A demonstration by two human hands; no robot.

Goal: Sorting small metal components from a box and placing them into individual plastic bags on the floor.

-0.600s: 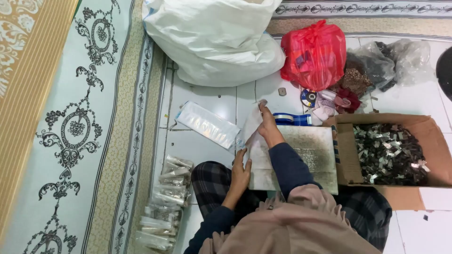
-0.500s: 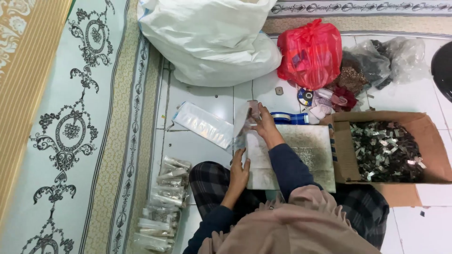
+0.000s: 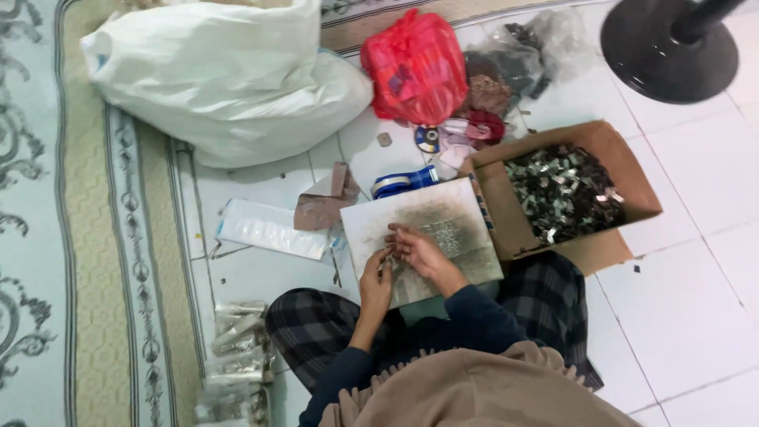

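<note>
From the head view, the left hand (image 3: 375, 278) and right hand (image 3: 415, 247) meet over the smudged white board (image 3: 443, 217) on the lap, fingers pinched together, seemingly on a small metal piece too tiny to confirm. A loose pinch could drop it onto the board, or off its edge onto the tiled floor (image 3: 680, 316), short of the cardboard box (image 3: 589, 249) of similar pieces just to the right.

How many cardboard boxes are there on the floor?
1: an open brown cardboard box of small metal pieces beside the person's right knee. Others may be hidden.

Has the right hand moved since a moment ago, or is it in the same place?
Yes. The right hand was reaching out past the far edge of the white board; now it is drawn back over the board, beside the left hand.
</note>
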